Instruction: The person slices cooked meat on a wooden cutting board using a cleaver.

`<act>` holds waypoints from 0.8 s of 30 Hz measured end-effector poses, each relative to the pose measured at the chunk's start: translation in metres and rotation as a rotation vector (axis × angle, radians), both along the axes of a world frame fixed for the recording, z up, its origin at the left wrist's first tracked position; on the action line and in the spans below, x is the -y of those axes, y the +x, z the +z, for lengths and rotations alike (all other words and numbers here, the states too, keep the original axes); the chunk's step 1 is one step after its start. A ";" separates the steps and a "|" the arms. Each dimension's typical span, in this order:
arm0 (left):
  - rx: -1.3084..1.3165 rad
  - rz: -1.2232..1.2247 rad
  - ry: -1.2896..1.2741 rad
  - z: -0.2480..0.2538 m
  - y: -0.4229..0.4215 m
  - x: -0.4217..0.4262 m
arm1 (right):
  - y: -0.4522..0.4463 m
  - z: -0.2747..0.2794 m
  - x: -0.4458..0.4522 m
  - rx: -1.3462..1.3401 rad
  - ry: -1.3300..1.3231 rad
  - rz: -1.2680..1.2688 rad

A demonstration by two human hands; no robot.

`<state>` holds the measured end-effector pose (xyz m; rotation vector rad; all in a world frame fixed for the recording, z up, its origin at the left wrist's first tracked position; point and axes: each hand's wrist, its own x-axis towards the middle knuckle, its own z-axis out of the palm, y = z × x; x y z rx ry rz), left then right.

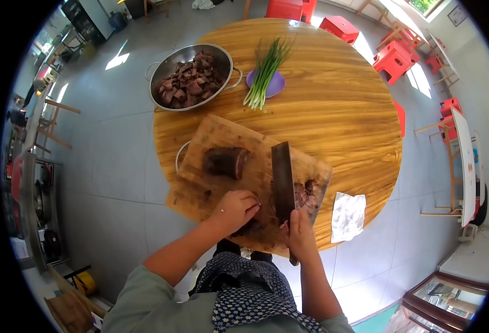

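My right hand (301, 234) is wrapped round the handle of a cleaver (281, 180), whose broad dark blade points away from me over the wooden cutting board (258, 139). Left of the blade, my left hand (236, 211) is closed low over the board, its fingertips pinched together. What they hold, if anything, is too small to make out. A dark brown chunk of meat (225, 161) lies on the board beyond my left hand. To the right of the blade is a small pile of cut meat pieces (306, 194). Dark scraps lie near my left wrist.
The board rests on a round wooden table (344, 122). A two-handled metal basin (161, 66) holds many chopped meat pieces (189, 83). Scallions (266, 75) lie across a purple plate (276, 83). A crumpled white paper (348, 216) is near the right edge. Red stools (391, 58) stand beyond.
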<state>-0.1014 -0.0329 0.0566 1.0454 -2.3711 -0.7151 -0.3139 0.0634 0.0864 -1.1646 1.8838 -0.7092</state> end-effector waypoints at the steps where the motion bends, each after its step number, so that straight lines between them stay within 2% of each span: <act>1: 0.015 0.041 0.087 0.000 -0.002 -0.001 | -0.005 0.020 -0.004 0.145 0.076 -0.058; 2: 0.006 0.032 0.107 0.001 -0.006 0.000 | -0.011 0.040 -0.008 0.281 0.154 -0.127; 3: 0.031 0.056 0.057 0.003 -0.013 0.007 | -0.015 0.041 -0.014 0.263 0.161 -0.133; 5: 0.039 0.088 0.014 0.006 -0.024 0.015 | -0.021 0.042 -0.031 0.333 0.011 -0.219; 7: 0.248 -0.023 0.161 0.009 -0.028 0.020 | -0.025 0.044 -0.046 0.337 0.021 -0.261; 8: 0.247 -0.024 0.162 0.006 -0.029 0.023 | -0.028 0.041 -0.057 0.331 0.053 -0.294; 11: 0.258 -0.006 0.085 -0.004 -0.032 0.028 | -0.031 0.036 -0.081 0.329 0.104 -0.366; 13: 0.232 0.098 -0.112 0.001 -0.034 0.034 | -0.032 0.026 -0.096 0.322 0.091 -0.388; 16: 0.126 -0.060 -0.218 0.014 -0.043 0.031 | -0.029 0.021 -0.111 0.319 0.111 -0.393; 17: 0.126 -0.064 -0.217 0.012 -0.049 0.026 | -0.029 0.021 -0.113 0.319 0.111 -0.397; 19: 0.039 -0.333 -0.048 0.004 -0.060 0.008 | -0.028 0.020 -0.117 0.320 0.123 -0.373; 24: 0.260 -0.227 0.074 0.000 -0.071 0.003 | -0.029 0.024 -0.120 0.334 0.094 -0.375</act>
